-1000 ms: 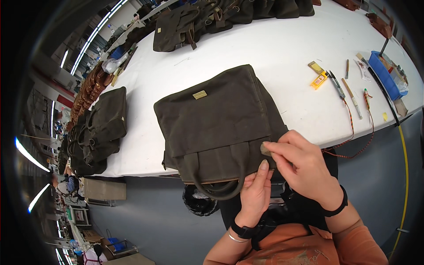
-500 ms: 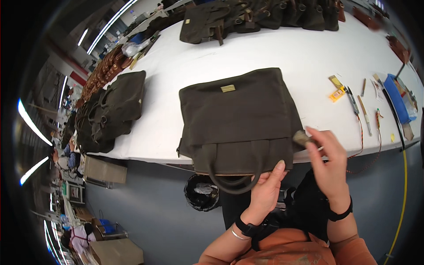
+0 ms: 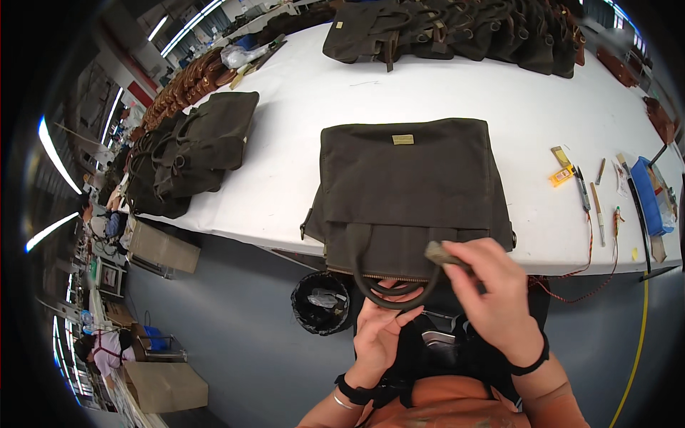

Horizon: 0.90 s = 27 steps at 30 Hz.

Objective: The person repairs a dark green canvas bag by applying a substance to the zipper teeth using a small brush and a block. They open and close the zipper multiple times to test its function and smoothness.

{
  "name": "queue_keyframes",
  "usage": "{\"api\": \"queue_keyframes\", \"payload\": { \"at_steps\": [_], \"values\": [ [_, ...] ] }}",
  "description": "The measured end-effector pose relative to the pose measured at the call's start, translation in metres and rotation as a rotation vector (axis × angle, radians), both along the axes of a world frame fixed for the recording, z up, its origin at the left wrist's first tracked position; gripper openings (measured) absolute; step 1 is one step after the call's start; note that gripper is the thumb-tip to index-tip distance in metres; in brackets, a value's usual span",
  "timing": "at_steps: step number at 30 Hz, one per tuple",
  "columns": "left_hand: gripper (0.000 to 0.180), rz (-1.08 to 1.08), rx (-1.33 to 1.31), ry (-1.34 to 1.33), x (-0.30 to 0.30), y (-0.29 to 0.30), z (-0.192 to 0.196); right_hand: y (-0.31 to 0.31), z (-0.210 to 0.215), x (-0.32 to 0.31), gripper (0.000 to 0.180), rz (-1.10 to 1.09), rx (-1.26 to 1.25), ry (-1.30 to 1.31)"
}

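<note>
Shifted left since earlier, your left hand (image 3: 378, 329) and right hand (image 3: 494, 289): left, part-hidden, grip untellable; dark bag (image 3: 407, 187), overhanging near edge of white table (image 3: 282, 175), liable to slip unsupported; right, pinching greyish block (image 3: 435, 251), could snag handle (image 3: 359, 248) if lowered.

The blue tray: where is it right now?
In the head view, the blue tray is near the right end of the white table, right of the nearest dark bag, with slim hand tools lying to its left.
</note>
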<state>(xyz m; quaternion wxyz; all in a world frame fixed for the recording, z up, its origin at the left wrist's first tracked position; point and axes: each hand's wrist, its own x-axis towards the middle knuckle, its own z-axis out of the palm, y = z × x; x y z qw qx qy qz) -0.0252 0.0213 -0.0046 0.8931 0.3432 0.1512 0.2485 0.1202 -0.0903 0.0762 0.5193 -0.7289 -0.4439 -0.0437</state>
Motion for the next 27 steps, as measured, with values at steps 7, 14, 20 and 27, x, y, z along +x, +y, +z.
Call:
{"api": "queue_keyframes", "payload": {
  "at_steps": [7,14,20,27],
  "values": [
    [0.032,0.007,0.104,0.047,0.0,0.004,-0.003,0.043,-0.008,-0.006,0.02,0.017,-0.032,-0.164],
    [0.03,0.008,0.143,0.074,-0.001,0.007,-0.005,0.036,-0.001,-0.002,0.017,0.096,-0.03,0.04],
    [0.02,0.008,0.375,0.305,-0.008,0.01,-0.001,0.045,-0.01,-0.008,0.016,0.01,0.006,-0.064],
    [0.017,0.517,1.451,0.404,-0.015,0.006,0.024,0.014,0.012,-0.006,0.014,0.282,-0.031,0.206]
  ]
}}
